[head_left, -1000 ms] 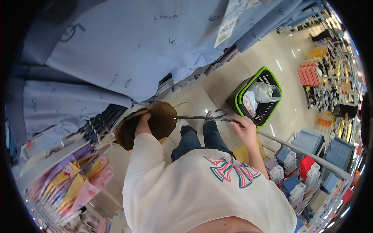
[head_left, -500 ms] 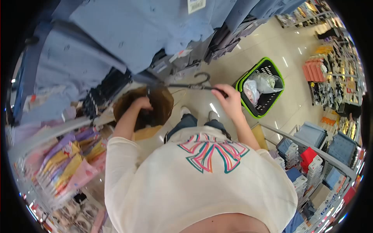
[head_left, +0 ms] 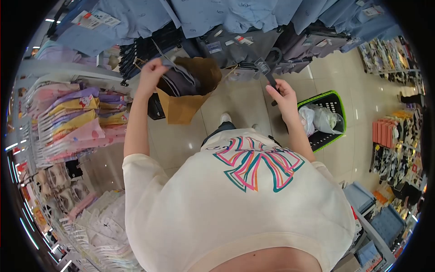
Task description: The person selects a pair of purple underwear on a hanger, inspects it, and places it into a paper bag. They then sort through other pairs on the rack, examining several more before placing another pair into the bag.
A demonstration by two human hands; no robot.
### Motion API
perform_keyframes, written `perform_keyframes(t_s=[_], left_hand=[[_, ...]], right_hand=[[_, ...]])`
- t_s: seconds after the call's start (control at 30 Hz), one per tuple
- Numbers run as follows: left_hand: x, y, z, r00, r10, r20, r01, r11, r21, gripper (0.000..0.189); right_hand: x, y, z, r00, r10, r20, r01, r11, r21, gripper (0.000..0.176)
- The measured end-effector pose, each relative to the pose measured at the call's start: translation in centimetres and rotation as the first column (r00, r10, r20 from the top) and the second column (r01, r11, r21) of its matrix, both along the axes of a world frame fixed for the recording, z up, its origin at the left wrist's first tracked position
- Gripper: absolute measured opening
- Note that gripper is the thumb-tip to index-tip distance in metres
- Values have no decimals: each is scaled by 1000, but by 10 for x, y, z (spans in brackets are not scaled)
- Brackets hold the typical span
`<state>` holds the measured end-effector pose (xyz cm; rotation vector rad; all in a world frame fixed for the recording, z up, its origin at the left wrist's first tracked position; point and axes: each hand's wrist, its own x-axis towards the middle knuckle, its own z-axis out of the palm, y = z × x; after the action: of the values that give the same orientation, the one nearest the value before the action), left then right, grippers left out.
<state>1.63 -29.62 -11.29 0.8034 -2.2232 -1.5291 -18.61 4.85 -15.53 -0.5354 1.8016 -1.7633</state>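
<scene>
Tightly, left hand (head_left: pixel 152 72) pinches garment (head_left: pixel 182 82), right hand (head_left: pixel 283 98) hanger (head_left: pixel 270 69)

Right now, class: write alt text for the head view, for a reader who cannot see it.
In a shop, the left hand grips a dark garment at the mouth of a brown paper bag; the right hand holds a black hanger. A green-rimmed basket stands on the floor.
</scene>
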Motion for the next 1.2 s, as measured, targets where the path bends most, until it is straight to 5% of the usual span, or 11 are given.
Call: perform_keyframes(t_s=[0.1, 0.33, 0.47, 0.53, 0.6, 0.7, 0.8, 0.87, 1.0, 1.07, 1.2], left_hand=[[-8, 30, 43, 874, 244, -419, -15, 877, 480, 17], [-34, 99, 105, 500, 586, -637, 65, 708, 703, 40], [-64, 136, 92, 471, 204, -858, 734, 449, 509, 41], [-86, 163, 85, 627, 225, -746, 620, 436, 653, 40], [-109, 191, 67, 688, 225, -690, 690, 92, 718, 38], [-133, 244, 54, 850, 346, -397, 309, 283, 908, 36], [-144, 267, 24, 843, 214, -493, 496, 45, 867, 35], [-152, 299, 31, 896, 288, -338, 300, 170, 939, 37], [-149, 324, 25, 903, 100, -419, 395, 194, 898, 28], [-149, 331, 17, 903, 70, -425, 362, 412, 836, 28], [-142, 338, 15, 937, 108, -332, 231, 521, 822, 28]], right_hand=[[-7, 12, 12, 997, 76, 16, -76, 997, -20, 16], [-9, 28, 41, 947, 321, 30, -317, 944, -97, 19], [0, 37, 64, 943, 333, 12, -329, 938, -112, 23], [-2, 44, 69, 941, 340, 6, -338, 938, -81, 25], [-3, 55, 74, 952, 304, 38, -300, 950, -90, 26], [-3, 76, 83, 964, 265, 36, -262, 963, -68, 28], [-10, 94, 75, 960, 276, 49, -276, 961, -15, 35], [-11, 100, 63, 974, 227, -25, -228, 974, -21, 41], [-13, 109, 51, 985, 121, -121, -135, 984, -115, 49], [-23, 114, 34, 931, 144, -337, -173, 983, -60, 54], [-29, 118, 44, 976, 122, -179, -130, 991, -32, 35]])
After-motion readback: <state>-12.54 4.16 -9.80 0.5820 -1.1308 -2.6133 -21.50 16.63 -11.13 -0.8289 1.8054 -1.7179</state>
